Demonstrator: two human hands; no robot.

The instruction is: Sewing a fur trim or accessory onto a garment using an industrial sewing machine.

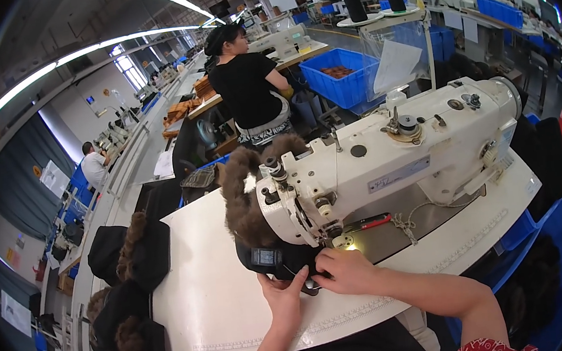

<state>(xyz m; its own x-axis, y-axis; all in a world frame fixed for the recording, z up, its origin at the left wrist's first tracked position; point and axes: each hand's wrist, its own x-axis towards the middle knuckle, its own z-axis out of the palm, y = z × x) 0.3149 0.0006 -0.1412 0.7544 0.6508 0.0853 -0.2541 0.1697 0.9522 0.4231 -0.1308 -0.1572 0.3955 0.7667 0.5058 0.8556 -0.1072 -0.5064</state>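
A black hat with brown fur trim [246, 210] lies under the head of a white sewing machine [387, 147]. A dark label patch [266, 256] shows on its black cloth. My left hand [284, 298] pinches the near edge of the cloth, thumb on top. Close by on the right, my right hand [346, 271] has its fingers closed on the same cloth just in front of the needle area. Its fingertips partly hide the cloth there. A small lamp [344, 241] lights the spot. Behind my right hand lies a red-handled tool [376, 220].
Black fur-trimmed pieces [130, 308] are piled left of the white table [203, 286]. A knotted cord [406, 227] rests on the machine bed. Two black thread cones [352, 3] stand behind. Blue bins [338, 67] are beyond and at the right. A co-worker [247, 83] sits ahead.
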